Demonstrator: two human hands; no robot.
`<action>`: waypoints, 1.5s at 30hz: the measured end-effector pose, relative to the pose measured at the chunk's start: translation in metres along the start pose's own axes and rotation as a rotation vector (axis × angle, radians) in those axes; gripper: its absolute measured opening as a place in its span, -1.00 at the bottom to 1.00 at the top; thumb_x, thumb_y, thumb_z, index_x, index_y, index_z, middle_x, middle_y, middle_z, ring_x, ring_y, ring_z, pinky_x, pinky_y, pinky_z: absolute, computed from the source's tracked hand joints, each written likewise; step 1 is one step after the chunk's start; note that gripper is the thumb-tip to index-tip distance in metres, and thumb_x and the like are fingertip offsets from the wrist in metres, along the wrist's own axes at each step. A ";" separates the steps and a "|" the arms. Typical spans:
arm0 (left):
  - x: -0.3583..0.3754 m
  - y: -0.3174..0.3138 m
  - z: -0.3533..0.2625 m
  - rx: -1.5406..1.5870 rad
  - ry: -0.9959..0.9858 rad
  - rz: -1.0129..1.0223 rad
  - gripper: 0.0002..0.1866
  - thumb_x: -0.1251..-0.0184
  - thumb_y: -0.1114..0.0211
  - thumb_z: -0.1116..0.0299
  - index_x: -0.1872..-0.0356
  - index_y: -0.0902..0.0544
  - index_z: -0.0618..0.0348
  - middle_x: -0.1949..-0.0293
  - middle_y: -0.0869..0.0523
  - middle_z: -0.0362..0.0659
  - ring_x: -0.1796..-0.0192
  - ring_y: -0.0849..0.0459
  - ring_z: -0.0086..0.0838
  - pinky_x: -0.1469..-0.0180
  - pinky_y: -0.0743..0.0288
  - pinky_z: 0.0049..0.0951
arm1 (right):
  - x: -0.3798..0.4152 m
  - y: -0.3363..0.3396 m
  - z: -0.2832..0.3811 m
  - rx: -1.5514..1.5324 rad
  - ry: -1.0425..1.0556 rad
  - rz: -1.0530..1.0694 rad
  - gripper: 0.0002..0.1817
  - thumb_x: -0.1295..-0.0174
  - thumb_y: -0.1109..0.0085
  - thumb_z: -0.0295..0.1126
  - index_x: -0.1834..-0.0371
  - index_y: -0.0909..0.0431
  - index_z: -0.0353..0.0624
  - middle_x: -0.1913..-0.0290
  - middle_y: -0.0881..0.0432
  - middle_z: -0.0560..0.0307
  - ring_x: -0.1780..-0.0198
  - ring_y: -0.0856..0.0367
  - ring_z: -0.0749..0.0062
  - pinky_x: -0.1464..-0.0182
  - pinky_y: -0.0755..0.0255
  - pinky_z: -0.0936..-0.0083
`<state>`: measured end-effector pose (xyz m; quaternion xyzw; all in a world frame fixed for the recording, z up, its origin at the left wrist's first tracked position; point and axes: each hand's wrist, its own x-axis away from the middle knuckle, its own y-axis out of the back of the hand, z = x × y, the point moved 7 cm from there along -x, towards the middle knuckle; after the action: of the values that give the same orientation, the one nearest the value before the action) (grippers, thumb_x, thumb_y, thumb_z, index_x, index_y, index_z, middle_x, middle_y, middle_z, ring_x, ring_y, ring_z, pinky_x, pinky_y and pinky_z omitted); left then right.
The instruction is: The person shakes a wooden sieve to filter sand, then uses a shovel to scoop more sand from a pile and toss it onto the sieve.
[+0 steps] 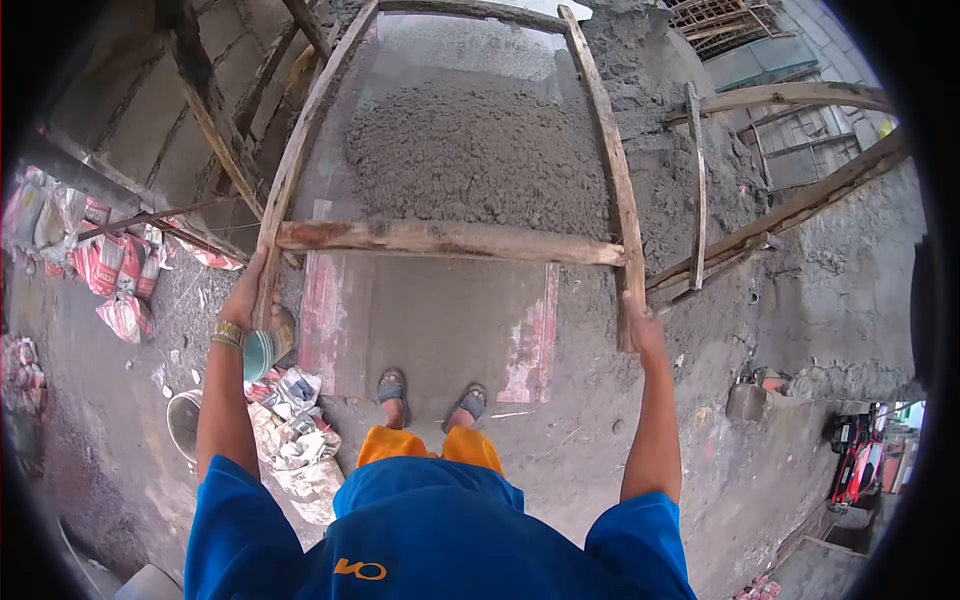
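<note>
A wooden frame (450, 240) of two long side rails and crosspieces stretches ahead of me, with a screen (465, 48) at its far end. My left hand (243, 297), with a gold-coloured watch on the wrist, is closed on the near end of the left rail. On the near end of the right rail, my right hand (642, 325) is closed too. Grey, grainy wet mix (480, 150) shows between the rails beyond the near crosspiece. Below the frame a flat board (450, 310) with reddish edges lies on the ground, and my sandalled feet are on its near part.
Crumpled sacks (295, 430), a teal bucket (258, 352) and a pale bucket (184, 425) stand at the left. Red-and-white bags (120, 265) lie farther left. Timber beams (790, 210) slant at the right, beyond a ladder-like piece (697, 180).
</note>
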<state>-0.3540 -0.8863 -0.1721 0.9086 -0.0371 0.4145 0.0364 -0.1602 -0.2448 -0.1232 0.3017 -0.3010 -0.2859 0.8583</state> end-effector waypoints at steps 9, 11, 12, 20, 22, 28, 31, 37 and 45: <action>0.000 0.041 0.186 0.117 0.081 -0.011 -0.35 -0.19 0.05 -0.42 0.39 -0.49 0.04 0.70 -0.48 -0.20 0.75 -0.46 -0.42 0.72 -0.36 -0.45 | 0.083 -0.048 -0.187 -0.019 -0.160 -0.046 -0.34 -0.16 -0.20 0.07 -0.02 -0.52 -0.40 0.14 -0.62 0.00 0.08 -0.53 0.38 0.01 -0.40 0.47; 0.029 0.049 0.255 0.249 0.081 -0.012 -0.37 -0.26 0.08 -0.35 0.36 -0.50 0.11 0.69 -0.48 -0.15 0.74 -0.46 -0.42 0.70 -0.41 -0.42 | 0.143 -0.068 -0.218 -0.287 -0.188 0.092 -0.51 -0.26 -0.13 -0.06 -0.07 -0.46 -0.24 0.20 -0.57 0.20 0.19 -0.48 0.54 0.11 -0.41 0.53; 0.038 0.063 0.290 0.213 0.033 -0.022 -0.35 -0.26 0.08 -0.35 0.32 -0.51 0.15 0.67 -0.50 -0.13 0.73 -0.47 -0.41 0.69 -0.42 -0.41 | 0.162 -0.071 -0.242 -0.309 -0.245 0.114 -0.50 -0.24 -0.15 -0.07 -0.08 -0.42 -0.23 0.19 -0.54 0.24 0.18 -0.47 0.58 0.12 -0.40 0.54; 0.023 0.042 0.228 0.227 0.153 -0.040 -0.31 -0.21 0.12 -0.43 0.39 -0.50 0.10 0.74 -0.47 -0.17 0.76 -0.48 -0.38 0.72 -0.43 -0.41 | 0.109 -0.079 -0.197 -0.066 -0.291 0.078 -0.33 -0.15 -0.16 0.11 0.00 -0.50 -0.37 0.20 -0.61 0.04 0.15 -0.53 0.39 0.07 -0.42 0.41; -0.011 0.025 0.136 0.089 0.076 -0.072 -0.29 -0.09 0.05 -0.51 0.47 -0.50 0.04 0.75 -0.46 -0.21 0.78 -0.44 -0.41 0.75 -0.36 -0.41 | 0.039 -0.066 -0.135 0.007 -0.233 0.063 -0.16 -0.12 -0.08 0.25 0.01 -0.49 -0.50 0.16 -0.62 -0.17 0.07 -0.57 0.23 0.01 -0.40 0.36; 0.002 0.003 -0.049 -0.045 -0.008 0.009 -0.31 -0.06 -0.01 -0.51 0.41 -0.46 0.02 0.71 -0.46 -0.29 0.77 -0.44 -0.54 0.74 -0.39 -0.52 | -0.001 0.028 0.062 0.001 -0.053 -0.063 -0.26 -0.09 -0.19 0.18 0.09 -0.55 -0.45 0.27 -0.64 -0.06 0.26 -0.58 0.32 0.15 -0.43 0.42; -0.001 0.019 0.018 0.016 0.005 0.016 -0.31 -0.08 0.00 -0.50 0.36 -0.47 0.02 0.70 -0.47 -0.29 0.77 -0.45 -0.54 0.76 -0.38 -0.51 | 0.035 0.001 0.005 -0.088 -0.019 -0.045 -0.28 -0.10 -0.20 0.15 0.09 -0.54 -0.44 0.25 -0.64 -0.04 0.24 -0.58 0.33 0.15 -0.43 0.41; 0.033 0.079 0.301 0.293 0.108 -0.030 -0.28 -0.20 0.11 -0.43 0.30 -0.51 0.15 0.70 -0.50 -0.14 0.71 -0.51 -0.39 0.67 -0.42 -0.45 | 0.169 -0.082 -0.225 -0.329 -0.140 0.101 -0.62 -0.25 -0.15 -0.27 -0.04 -0.42 -0.26 0.27 -0.55 0.25 0.27 -0.46 0.62 0.24 -0.40 0.59; 0.005 0.083 0.264 0.174 0.090 -0.058 -0.26 -0.10 0.07 -0.51 0.41 -0.54 0.08 0.71 -0.50 -0.19 0.72 -0.50 -0.42 0.69 -0.41 -0.45 | 0.129 -0.092 -0.210 -0.183 -0.167 0.083 -0.47 -0.23 -0.19 -0.09 -0.11 -0.42 -0.28 0.15 -0.57 0.15 0.12 -0.50 0.49 0.04 -0.40 0.48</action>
<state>-0.1610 -0.9950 -0.3379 0.8895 0.0269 0.4553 -0.0290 0.0401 -0.3190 -0.2762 0.1845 -0.3561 -0.3007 0.8653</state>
